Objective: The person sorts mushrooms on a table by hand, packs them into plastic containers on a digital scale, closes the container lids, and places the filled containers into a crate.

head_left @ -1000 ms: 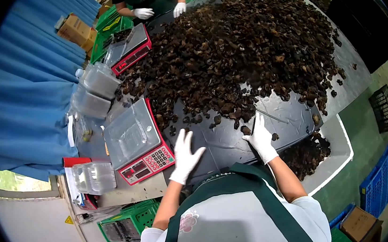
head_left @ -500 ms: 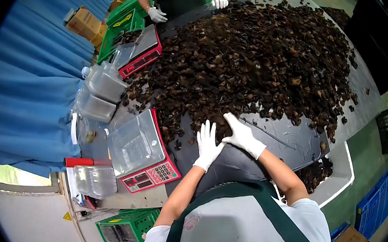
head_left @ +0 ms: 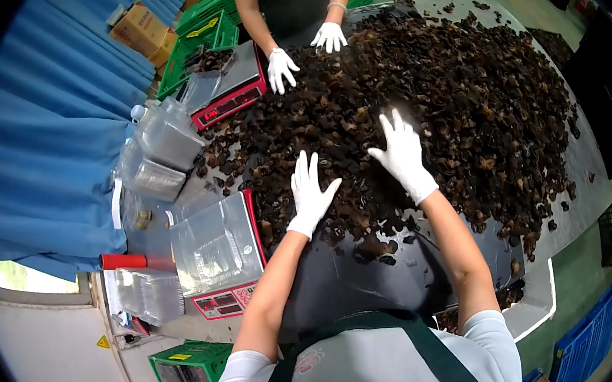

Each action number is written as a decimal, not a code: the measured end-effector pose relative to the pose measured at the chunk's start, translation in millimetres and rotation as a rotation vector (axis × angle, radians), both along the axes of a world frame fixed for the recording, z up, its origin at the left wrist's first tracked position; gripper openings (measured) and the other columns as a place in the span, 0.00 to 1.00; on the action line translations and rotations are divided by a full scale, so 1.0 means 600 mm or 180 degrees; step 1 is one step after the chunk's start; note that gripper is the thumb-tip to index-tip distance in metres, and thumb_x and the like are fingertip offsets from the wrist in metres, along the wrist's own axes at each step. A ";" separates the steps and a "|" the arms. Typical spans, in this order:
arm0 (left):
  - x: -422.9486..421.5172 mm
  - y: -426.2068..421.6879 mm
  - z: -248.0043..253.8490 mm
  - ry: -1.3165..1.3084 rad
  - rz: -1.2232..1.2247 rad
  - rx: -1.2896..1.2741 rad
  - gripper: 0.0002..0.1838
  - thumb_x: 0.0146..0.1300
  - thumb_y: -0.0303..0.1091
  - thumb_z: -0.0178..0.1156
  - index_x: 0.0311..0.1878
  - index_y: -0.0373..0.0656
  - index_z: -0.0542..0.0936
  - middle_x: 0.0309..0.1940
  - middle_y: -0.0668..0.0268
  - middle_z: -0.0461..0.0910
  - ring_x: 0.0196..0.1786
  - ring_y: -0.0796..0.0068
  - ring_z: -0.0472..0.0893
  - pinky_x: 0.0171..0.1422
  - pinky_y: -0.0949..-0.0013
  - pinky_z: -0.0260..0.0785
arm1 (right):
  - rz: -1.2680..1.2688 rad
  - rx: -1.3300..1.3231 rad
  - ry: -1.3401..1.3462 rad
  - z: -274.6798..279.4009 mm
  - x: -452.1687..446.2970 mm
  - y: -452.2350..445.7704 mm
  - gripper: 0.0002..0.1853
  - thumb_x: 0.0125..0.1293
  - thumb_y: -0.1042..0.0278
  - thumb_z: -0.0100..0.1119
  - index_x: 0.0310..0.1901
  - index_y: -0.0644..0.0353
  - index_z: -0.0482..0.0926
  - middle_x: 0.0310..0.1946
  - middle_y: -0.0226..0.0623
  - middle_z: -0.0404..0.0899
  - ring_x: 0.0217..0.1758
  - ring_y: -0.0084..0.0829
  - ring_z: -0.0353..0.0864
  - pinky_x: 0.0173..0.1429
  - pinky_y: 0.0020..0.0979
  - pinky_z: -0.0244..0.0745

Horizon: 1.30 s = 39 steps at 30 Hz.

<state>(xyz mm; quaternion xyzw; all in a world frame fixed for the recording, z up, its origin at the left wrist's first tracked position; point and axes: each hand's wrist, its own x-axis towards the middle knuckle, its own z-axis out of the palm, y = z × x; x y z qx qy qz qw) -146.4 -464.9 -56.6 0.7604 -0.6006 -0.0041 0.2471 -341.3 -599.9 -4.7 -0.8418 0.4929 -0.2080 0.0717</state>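
A broad heap of dark brown wood ear mushrooms (head_left: 449,109) covers much of the table. My left hand (head_left: 310,200), in a white glove, lies at the near left edge of the heap with its fingers spread. Farther in and to the right, my gloved right hand (head_left: 403,158) rests over the mushrooms, its fingers apart. Neither hand holds anything that I can see. Left of my left hand is a red-framed scale (head_left: 218,303) with a clear plastic container (head_left: 215,237) on its platform.
Across the table, a co-worker's two gloved hands (head_left: 281,70) are at the heap beside a second red scale (head_left: 229,106). Stacked clear containers (head_left: 167,132) stand at the left. A white bin (head_left: 539,305) with mushrooms sits at the near right, below the table edge.
Both my hands have moved forward from the near edge onto the heap and spread apart. Some mushrooms now lie nearer me. The co-worker's hands have come to the heap.
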 end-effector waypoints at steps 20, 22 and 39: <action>-0.031 0.044 -0.055 0.0400 -0.0810 -0.0234 0.29 0.39 0.30 0.70 0.51 0.46 0.75 0.48 0.57 0.73 0.55 0.51 0.71 0.58 0.55 0.68 | 0.0895 0.0056 -0.0611 -0.111 0.012 0.180 0.26 0.41 0.72 0.67 0.49 0.50 0.80 0.66 0.47 0.66 0.52 0.42 0.73 0.46 0.38 0.74; -0.044 0.101 -0.059 0.0258 -0.0685 -0.0136 0.31 0.40 0.31 0.71 0.53 0.46 0.74 0.59 0.57 0.72 0.60 0.53 0.71 0.62 0.55 0.65 | 0.1040 -0.0022 -0.0602 -0.109 -0.004 0.218 0.25 0.42 0.72 0.66 0.49 0.50 0.80 0.65 0.45 0.67 0.52 0.40 0.73 0.48 0.37 0.72; -0.034 0.270 0.019 0.0959 -0.0580 -0.0060 0.36 0.46 0.33 0.68 0.64 0.48 0.71 0.70 0.53 0.61 0.72 0.52 0.61 0.75 0.50 0.51 | 0.1477 0.0646 -0.0890 -0.058 -0.047 0.223 0.29 0.56 0.59 0.65 0.60 0.56 0.74 0.64 0.44 0.70 0.61 0.45 0.71 0.64 0.42 0.69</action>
